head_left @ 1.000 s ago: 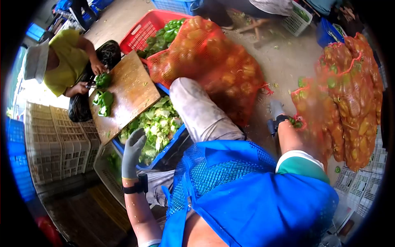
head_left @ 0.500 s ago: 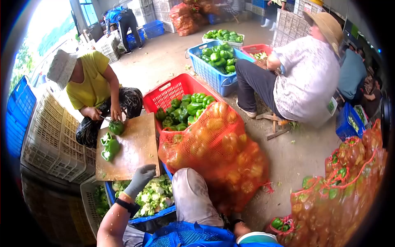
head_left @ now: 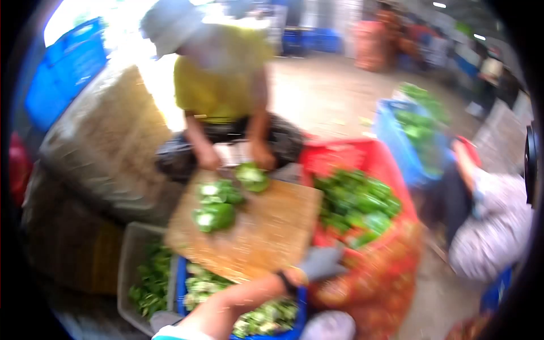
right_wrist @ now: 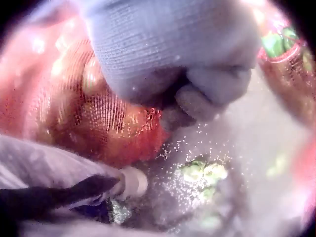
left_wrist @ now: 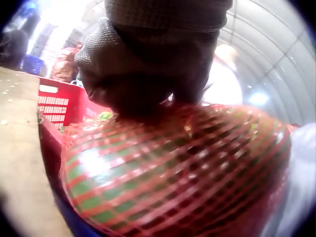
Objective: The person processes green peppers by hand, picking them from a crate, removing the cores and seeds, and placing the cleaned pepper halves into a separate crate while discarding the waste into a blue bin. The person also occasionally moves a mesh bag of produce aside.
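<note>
left hand (left_wrist: 143,69): 1 grey glove, fingers curled down into the top of the mesh sack (left_wrist: 182,168), grasping its netting
mesh sack: 1 under that hand, red net, bulging, packed with green peppers; sits right against the red crate (head_left: 340,156), just right of the chopping board (head_left: 266,226)
right hand (right_wrist: 168,54): 1 grey glove, fingers clenched into a fist; red netting (right_wrist: 98,113) bunches up right at the fingers; cannot tell if it is inside the grip, or if it is the same sack
second sack (right_wrist: 291,49): 1, top right of the right wrist view, green peppers inside, apart from the fist
chopping board: 1, wooden, lies across the blue crate (head_left: 181,272)
pepper pieces (head_left: 214,218): 3 green clumps at the board's far left corner, head view blurred
crates: 4 counted. Red crate x1, green peppers. Blue crate x1, pale green trimmings. far blue crate (head_left: 391,130) x1, green peppers. pale crate (head_left: 127,255) x1, greens, left of the board
people: 2 countable. yellow-shirt person (head_left: 221,73) across the board, both hands at a pepper piece. person in pale top (head_left: 493,226) at right edge
floor scrap (right_wrist: 202,173): 1 pale green trimming, below the right hand
</note>
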Tool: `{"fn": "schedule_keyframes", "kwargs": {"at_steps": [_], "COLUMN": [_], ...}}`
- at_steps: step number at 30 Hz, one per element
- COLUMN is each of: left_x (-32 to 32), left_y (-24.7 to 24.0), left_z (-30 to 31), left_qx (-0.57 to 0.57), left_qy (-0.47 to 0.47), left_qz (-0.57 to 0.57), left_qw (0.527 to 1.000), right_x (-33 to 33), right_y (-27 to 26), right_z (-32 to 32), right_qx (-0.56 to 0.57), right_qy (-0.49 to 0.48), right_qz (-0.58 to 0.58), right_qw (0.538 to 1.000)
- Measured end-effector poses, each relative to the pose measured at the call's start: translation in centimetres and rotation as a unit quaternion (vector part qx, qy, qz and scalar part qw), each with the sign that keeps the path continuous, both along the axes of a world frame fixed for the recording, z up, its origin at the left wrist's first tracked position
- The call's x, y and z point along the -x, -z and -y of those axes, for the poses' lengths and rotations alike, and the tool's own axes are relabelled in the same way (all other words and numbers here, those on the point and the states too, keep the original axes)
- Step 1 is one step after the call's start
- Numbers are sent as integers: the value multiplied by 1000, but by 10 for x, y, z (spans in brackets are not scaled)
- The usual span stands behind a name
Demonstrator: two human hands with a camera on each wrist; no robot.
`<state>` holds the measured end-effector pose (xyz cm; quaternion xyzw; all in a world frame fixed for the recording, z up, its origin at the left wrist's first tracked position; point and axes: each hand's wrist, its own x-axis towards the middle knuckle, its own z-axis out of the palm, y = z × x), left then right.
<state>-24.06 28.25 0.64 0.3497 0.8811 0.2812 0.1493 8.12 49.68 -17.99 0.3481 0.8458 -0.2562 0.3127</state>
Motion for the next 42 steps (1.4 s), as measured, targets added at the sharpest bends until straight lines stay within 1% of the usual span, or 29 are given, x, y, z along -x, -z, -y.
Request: {"fn": "schedule_keyframes", "kwargs": {"at_steps": [2, 3, 5, 6, 8, 11, 14, 15, 16, 18, 19, 20, 22, 23, 25, 26, 27, 28, 29, 30, 31, 32, 33, 34, 36, 37, 38, 40, 42], "left_x": [5, 8, 1, 6, 2, -11, -37, -43, -46, -52, -49, -52, -52, -54, -47, -43, -35, -32, -24, -20, -22, -19, -14, -7, 10, 21, 31, 49, 75], "left_y": [7, 2, 37, 14, 16, -5, -17, -30, -35, -22, -26, -28, -58, -72, -111, -129, -153, -174, -191, -200, -207, -216, -227, -239, -251, -263, -275, -289, -305], "left_z": [-11, -19, -27, -21, -23, -27, -40, -46, -50, -67, -70, -76, -83, -88, -90, -88, -86, -88, -93, -100, -107, -110, -112, -111, -108, -102, -96, -96, -91], "left_qx": [-27, 4, -53, -18, -93, -73, -84, -113, -152, -216, -266, -299, -233, -251, -242, -226, -210, -198, -203, -184, -208, -232, -235, -238, -239, -258, -278, -369, -376], "left_qy": [25, 52, 12, 10, -50, -25, -38, -99, -132, -94, -99, -113, -135, -155, -162, -160, -154, -154, -151, -172, -188, -210, -209, -209, -263, -277, -293, -351, -297], "left_qz": [34, -10, -43, 11, 91, 175, 250, 340, 386, 283, 377, 383, 453, 449, 426, 414, 405, 413, 426, 424, 451, 469, 475, 478, 443, 469, 497, 496, 528], "left_qw": [999, 999, 998, 1000, 990, 982, 964, 928, 900, 930, 881, 867, 850, 844, 857, 867, 876, 876, 868, 870, 847, 826, 822, 820, 823, 798, 768, 704, 701], "right_x": [126, 170, 229, 245, 258, 254, 234, 224, 213, 190, 177, 164, 130, 109, 47, -3, -53, -102, -128, -144, -154, -129, -104, -67, -28, -16, -8, 8, 24], "right_y": [-4, -10, -14, -14, -18, -30, -48, -56, -63, -81, -90, -99, -121, -132, -165, -184, -197, -225, -250, -272, -288, -329, -371, -414, -490, -526, -561, -615, -662], "right_z": [17, 27, 48, 53, 58, 58, 46, 41, 36, 25, 19, 13, -2, -11, -29, -37, -48, -53, -56, -59, -61, -57, -53, -47, -43, -45, -50, -60, -68], "right_qx": [-5, -8, -16, -17, -24, -20, -13, -8, -6, 6, 9, 12, 17, 17, 7, -5, -32, -67, -100, -125, -143, 2, 91, 196, 191, 188, 200, 234, 200], "right_qy": [-48, -58, -76, -81, -86, -86, -72, -64, -56, -37, -28, -19, 0, 3, -6, -32, -119, -236, -319, -344, -359, -66, 247, 526, 492, 472, 480, 491, 434], "right_qz": [-75, -90, -95, -88, -61, -13, 23, 36, 47, 66, 75, 84, 102, 107, 125, 139, 147, 160, 162, 160, 152, 132, 60, -11, -51, -70, -84, -127, -174], "right_qw": [996, 994, 992, 993, 994, 996, 997, 997, 997, 997, 997, 996, 995, 994, 992, 990, 981, 956, 928, 917, 909, 989, 963, 827, 848, 858, 850, 830, 861]}}
